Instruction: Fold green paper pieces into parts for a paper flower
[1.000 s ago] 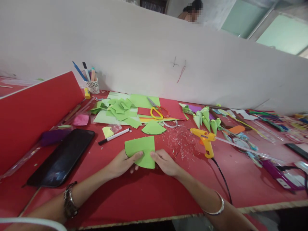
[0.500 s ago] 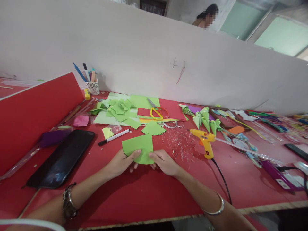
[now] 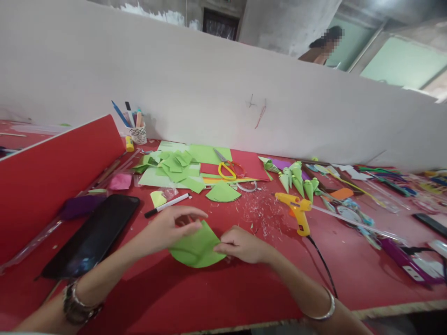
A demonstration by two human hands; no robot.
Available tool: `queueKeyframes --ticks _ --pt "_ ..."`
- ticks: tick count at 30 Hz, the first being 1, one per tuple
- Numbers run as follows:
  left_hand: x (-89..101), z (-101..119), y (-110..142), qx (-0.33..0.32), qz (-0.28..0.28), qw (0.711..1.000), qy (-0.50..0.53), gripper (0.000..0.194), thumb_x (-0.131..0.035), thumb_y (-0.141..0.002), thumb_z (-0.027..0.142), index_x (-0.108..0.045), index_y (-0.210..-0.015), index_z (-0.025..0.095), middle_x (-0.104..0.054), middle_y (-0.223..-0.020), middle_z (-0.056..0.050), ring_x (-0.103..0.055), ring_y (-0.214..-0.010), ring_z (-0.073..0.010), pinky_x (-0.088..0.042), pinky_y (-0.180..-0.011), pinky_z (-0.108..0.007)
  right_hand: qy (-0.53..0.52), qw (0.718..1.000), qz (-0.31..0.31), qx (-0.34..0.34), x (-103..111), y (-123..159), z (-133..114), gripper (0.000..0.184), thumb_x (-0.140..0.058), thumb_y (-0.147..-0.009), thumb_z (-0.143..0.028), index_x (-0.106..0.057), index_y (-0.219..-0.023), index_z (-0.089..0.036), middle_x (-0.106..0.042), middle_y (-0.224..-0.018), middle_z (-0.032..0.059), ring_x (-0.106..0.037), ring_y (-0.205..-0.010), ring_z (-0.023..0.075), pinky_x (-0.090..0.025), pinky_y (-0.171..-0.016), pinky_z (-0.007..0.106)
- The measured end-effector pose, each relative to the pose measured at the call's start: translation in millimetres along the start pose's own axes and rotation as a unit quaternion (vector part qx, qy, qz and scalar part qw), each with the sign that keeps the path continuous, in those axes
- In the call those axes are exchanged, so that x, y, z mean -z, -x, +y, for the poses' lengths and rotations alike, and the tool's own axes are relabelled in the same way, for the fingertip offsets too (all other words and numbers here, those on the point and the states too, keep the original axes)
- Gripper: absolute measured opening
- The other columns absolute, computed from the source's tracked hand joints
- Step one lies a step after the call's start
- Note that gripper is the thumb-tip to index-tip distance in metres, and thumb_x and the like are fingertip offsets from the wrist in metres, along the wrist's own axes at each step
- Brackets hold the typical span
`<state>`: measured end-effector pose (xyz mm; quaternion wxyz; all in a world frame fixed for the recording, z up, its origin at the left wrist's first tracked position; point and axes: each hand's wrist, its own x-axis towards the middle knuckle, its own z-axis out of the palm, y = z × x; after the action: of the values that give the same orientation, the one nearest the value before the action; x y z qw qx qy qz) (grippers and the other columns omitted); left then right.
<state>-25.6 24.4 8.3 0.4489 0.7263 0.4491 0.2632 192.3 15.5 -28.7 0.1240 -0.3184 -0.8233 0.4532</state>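
Note:
A sheet of green paper (image 3: 197,249), with a rounded lower edge and a corner at the top, is tilted above the red table (image 3: 167,298). My right hand (image 3: 242,244) pinches its right edge between thumb and fingers. Over its upper left side is my left hand (image 3: 172,228), thumb and fingers apart, the thumb close to the top corner. Whether that thumb presses on the paper I cannot tell. Just beyond lies a green fan-shaped paper piece (image 3: 223,192). A black-capped white marker (image 3: 167,205) lies behind my left hand.
Scissors (image 3: 228,170) rest on coloured sheets beside green paper squares (image 3: 176,163). At right are a yellow glue gun (image 3: 296,211) with its cord, small green cones (image 3: 296,177) and a purple power strip (image 3: 407,260). A black phone (image 3: 92,237) lies left; a pen cup (image 3: 138,134) stands behind.
My left hand has loosened from the paper's left side and risen to its upper edge. The paper has turned and come lower, nearer me, with my right hand still pinching it.

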Motion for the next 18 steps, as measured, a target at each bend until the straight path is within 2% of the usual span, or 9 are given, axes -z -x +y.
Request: queueKeyframes --ticks 2,5,10,14,18 --pt "-5.7 3 1 -0.023 -0.039 0.997 -0.060 0.022 -0.052 -0.075 0.034 -0.066 -0.083 0.019 -0.067 -0.078 -0.002 -0.057 -0.067 -0.0142 -0.042 -0.062 -0.022 0.086 0.996 -0.005 0.030 4 1 -6 0.044 -0.039 -0.086 -0.041 -0.048 -0.051 -0.015 -0.044 -0.046 -0.0038 -0.039 -0.044 0.0062 -0.027 -0.047 0.019" --pt "-13.0 5 3 -0.043 -0.050 0.993 -0.103 0.021 -0.050 -0.078 0.032 -0.066 -0.077 0.019 -0.067 -0.073 -0.001 -0.057 -0.065 -0.0132 -0.040 -0.060 -0.020 0.179 0.982 0.018 0.051 12 4 -13 0.040 -0.038 -0.087 -0.037 -0.049 -0.055 -0.015 -0.043 -0.052 -0.0028 -0.037 -0.049 0.0076 -0.024 -0.050 0.020" --pt "-15.7 9 3 -0.051 -0.031 0.990 -0.131 0.019 -0.050 -0.079 0.031 -0.064 -0.076 0.018 -0.066 -0.072 0.000 -0.056 -0.064 -0.0128 -0.037 -0.057 -0.019 0.193 0.977 0.073 0.042 26 11 -27 0.032 -0.035 -0.089 -0.030 -0.053 -0.067 -0.016 -0.051 -0.061 0.0003 -0.042 -0.058 0.0104 -0.028 -0.055 0.021" --pt "-20.9 12 1 -0.056 -0.018 0.985 -0.164 0.020 -0.049 -0.080 0.028 -0.063 -0.071 0.017 -0.064 -0.066 0.001 -0.053 -0.058 -0.0116 -0.034 -0.053 -0.019 0.230 0.960 0.150 0.058 21 11 -38 0.015 -0.040 -0.083 -0.018 -0.056 -0.083 -0.017 -0.059 -0.075 0.0025 -0.048 -0.067 0.0124 -0.031 -0.064 0.023" --pt "-29.4 19 0 -0.081 0.002 0.982 -0.172 0.019 -0.050 -0.078 0.024 -0.059 -0.063 0.016 -0.059 -0.058 0.002 -0.049 -0.053 -0.0094 -0.032 -0.049 -0.017 0.315 0.919 0.231 0.056 8 4 -43 0.011 -0.043 -0.073 -0.016 -0.052 -0.067 -0.017 -0.053 -0.058 -0.0002 -0.040 -0.053 0.0109 -0.027 -0.059 0.023"
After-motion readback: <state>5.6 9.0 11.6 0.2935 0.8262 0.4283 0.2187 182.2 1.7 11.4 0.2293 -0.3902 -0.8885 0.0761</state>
